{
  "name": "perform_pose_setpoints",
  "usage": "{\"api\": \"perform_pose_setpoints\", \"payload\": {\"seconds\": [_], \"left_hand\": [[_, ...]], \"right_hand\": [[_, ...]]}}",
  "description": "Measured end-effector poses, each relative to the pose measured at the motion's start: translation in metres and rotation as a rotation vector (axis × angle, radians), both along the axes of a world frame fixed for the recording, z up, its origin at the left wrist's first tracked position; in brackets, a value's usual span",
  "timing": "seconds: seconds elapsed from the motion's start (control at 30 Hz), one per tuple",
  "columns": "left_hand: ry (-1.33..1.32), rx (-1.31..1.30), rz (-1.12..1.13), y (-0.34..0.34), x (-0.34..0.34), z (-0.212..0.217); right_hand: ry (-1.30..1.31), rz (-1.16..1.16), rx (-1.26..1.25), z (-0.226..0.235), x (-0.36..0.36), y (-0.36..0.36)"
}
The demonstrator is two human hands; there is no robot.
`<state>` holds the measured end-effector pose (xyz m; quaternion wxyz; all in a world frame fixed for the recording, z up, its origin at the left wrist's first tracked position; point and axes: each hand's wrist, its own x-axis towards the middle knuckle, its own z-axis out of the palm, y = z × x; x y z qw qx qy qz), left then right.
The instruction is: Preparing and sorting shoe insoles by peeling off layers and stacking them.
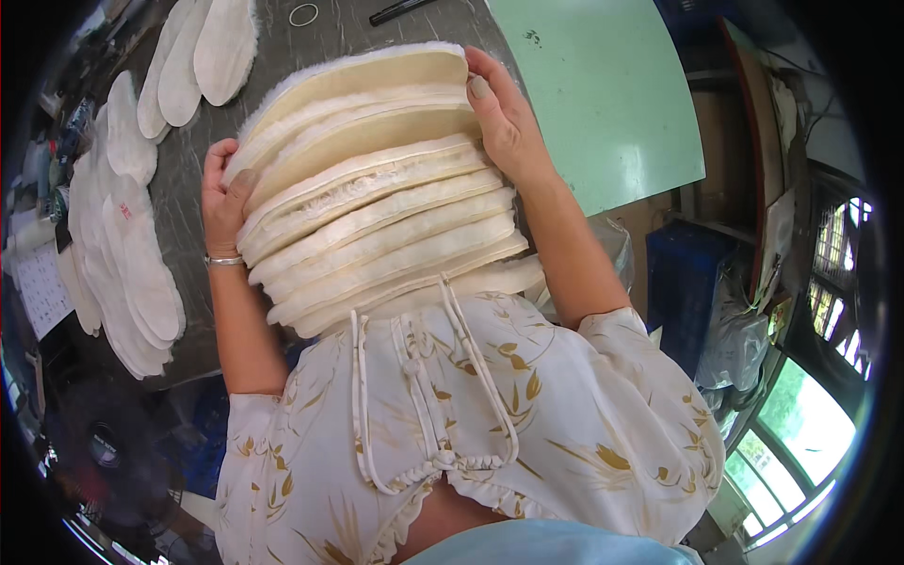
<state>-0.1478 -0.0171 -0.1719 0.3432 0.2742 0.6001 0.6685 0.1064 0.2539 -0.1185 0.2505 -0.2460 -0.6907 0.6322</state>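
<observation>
A thick row of cream fleece insoles (377,188) lies between my two hands on the dark table, its near side close against my blouse. Each insole shows a smooth tan backing and a fluffy white edge. My left hand (226,202) presses on the left ends, its thumb on top and its fingers curled around the side. At the far right end, my right hand (504,118) grips the upper insoles, with the thumb on the near face and the fingers behind. Part of the fingers of both hands is hidden by the insoles.
More white insoles (127,264) lie in overlapping piles along the table's left side, with several others (202,61) at the far left. A black pen (397,11) and a thin white ring (303,14) rest at the far edge. A green board (603,104) adjoins on the right.
</observation>
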Motion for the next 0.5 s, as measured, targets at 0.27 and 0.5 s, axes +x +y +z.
{"api": "perform_pose_setpoints", "payload": {"seconds": [0.27,0.5], "left_hand": [[0.024,0.012,0.139,-0.031,-0.002,-0.026],[0.244,0.065,0.022,-0.008,0.003,-0.004]], "right_hand": [[-0.022,0.026,-0.392,0.007,-0.009,-0.004],[-0.2,0.017,0.164,-0.011,-0.017,0.001]]}}
